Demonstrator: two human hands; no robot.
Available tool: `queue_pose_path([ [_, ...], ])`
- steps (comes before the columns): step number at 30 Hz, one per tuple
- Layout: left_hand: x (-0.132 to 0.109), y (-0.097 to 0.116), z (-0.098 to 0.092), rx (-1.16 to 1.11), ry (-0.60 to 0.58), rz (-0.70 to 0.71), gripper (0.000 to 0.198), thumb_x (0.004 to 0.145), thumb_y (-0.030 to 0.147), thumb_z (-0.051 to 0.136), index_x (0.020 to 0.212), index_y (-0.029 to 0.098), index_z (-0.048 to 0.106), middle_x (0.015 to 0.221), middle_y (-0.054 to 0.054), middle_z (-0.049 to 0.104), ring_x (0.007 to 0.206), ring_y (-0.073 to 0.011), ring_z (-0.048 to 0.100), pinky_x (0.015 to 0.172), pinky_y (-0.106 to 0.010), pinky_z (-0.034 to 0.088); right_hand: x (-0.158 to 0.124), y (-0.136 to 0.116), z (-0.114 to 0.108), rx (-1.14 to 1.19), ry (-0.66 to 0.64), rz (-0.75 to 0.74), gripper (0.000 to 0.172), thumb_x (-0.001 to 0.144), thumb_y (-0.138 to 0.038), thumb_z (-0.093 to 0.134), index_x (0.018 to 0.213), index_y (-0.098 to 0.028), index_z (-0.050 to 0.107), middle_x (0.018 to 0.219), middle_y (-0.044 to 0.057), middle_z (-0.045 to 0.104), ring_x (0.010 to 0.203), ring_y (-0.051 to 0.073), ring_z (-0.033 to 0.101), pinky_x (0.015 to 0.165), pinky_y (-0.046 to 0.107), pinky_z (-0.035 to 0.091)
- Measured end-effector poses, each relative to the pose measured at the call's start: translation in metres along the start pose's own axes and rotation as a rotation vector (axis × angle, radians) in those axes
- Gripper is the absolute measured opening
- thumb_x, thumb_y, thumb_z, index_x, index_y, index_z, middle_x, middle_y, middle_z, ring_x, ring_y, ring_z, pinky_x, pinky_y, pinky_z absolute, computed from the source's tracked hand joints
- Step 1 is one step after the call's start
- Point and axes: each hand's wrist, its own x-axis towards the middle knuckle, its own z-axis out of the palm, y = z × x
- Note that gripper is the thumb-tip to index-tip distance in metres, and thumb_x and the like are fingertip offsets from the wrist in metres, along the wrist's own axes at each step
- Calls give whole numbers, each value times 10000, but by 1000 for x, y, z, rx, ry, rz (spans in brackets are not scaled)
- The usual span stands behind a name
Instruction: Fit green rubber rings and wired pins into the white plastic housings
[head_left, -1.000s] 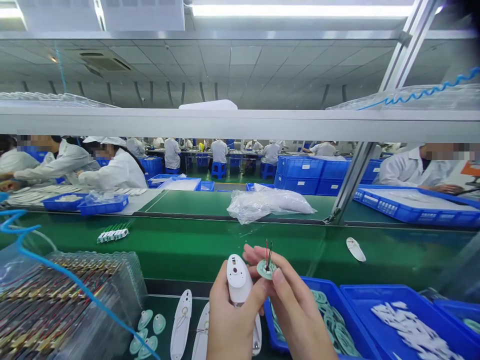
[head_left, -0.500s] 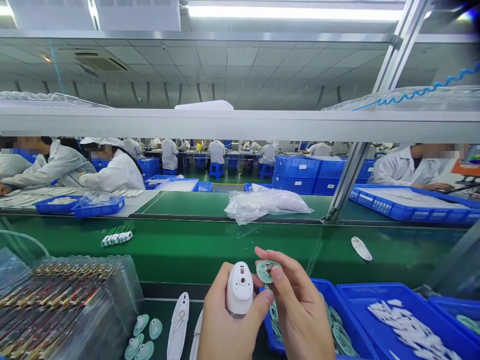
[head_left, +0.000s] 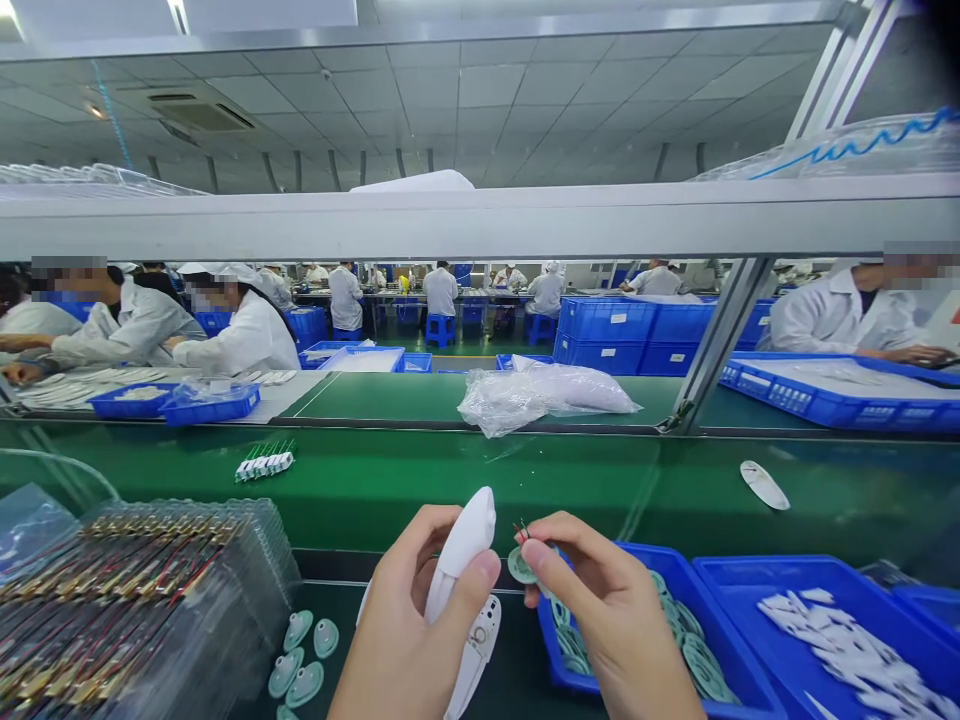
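My left hand (head_left: 420, 625) is closed around a white plastic housing (head_left: 459, 550), which is tilted with its narrow side toward me. To its right, my right hand (head_left: 615, 610) pinches a pale green round part (head_left: 519, 566) between thumb and fingers. Short red and black wires (head_left: 523, 530) stick up from that part by the fingertips. The two pieces are close together but apart. Below the left hand lies a long white shell (head_left: 478, 650) with a coiled wire on it, partly covered by the hand.
Several green caps (head_left: 305, 685) sit left of my hands, beside clear trays (head_left: 255, 570) of wired parts. At right stand a blue bin (head_left: 551, 650) of green rings and another blue bin (head_left: 739, 590) of white pieces. A white oval part (head_left: 765, 485) lies on the green belt (head_left: 420, 465).
The white housing has turned from showing its holed face to a tilted side view. My right hand has moved slightly away from it, and wires now show at the green part.
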Motion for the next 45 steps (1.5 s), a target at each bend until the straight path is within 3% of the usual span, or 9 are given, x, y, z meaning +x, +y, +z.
queue_pose_path([
  [10,0,5,-2,43,-5,4,272,785,489,741,908,247,750,802,-5,731,794,-224,656,713,-254,470,0,-2,0,-80,20,-28,124,782,-398,816,838,-293,850,731,6,659,483,115,547,461,235,517],
  [18,2,-4,-3,19,-83,6,180,800,355,746,947,251,733,913,-15,762,839,-227,711,736,-258,511,-2,1,-4,-148,-61,-35,133,858,-386,760,900,-296,848,770,15,637,500,124,558,455,242,526],
  [25,4,-8,-3,42,-72,-3,214,788,352,755,978,252,746,971,-33,778,828,-234,724,698,-276,521,-2,-2,-3,-202,-49,-9,162,871,-398,732,874,-272,835,751,11,603,492,120,532,425,226,502],
  [30,6,-11,-8,135,-82,0,211,761,334,746,960,264,758,1171,-41,751,1020,-277,704,798,-314,526,-2,-8,-7,-338,-111,-4,182,893,-361,679,838,-251,814,761,20,609,562,140,553,472,229,497],
  [33,7,-11,-10,150,-126,-22,192,758,305,734,945,269,754,1221,-36,746,1058,-285,700,823,-330,535,-1,-11,-9,-302,-154,74,167,855,-364,715,967,-258,780,765,5,625,554,136,544,486,237,517],
  [36,7,-9,-9,139,-142,-34,269,726,254,751,994,273,736,1139,-39,778,1068,-289,705,830,-336,541,2,-8,-7,-177,-170,147,338,780,-358,792,1100,-274,722,810,-4,634,562,143,557,457,239,531],
  [41,6,-7,-6,133,-158,-101,502,649,158,781,1128,293,717,1120,-31,792,1071,-283,715,956,-389,516,1,1,-6,-193,-14,-81,332,732,-264,848,1034,-306,716,848,-2,623,752,179,620,546,208,542],
  [45,4,-7,-5,82,-203,-142,458,636,168,820,1076,277,756,1064,-46,807,1003,-293,735,883,-381,558,-2,2,-7,-238,33,-291,251,755,-217,853,866,-300,644,843,-23,586,733,152,573,574,184,515],
])
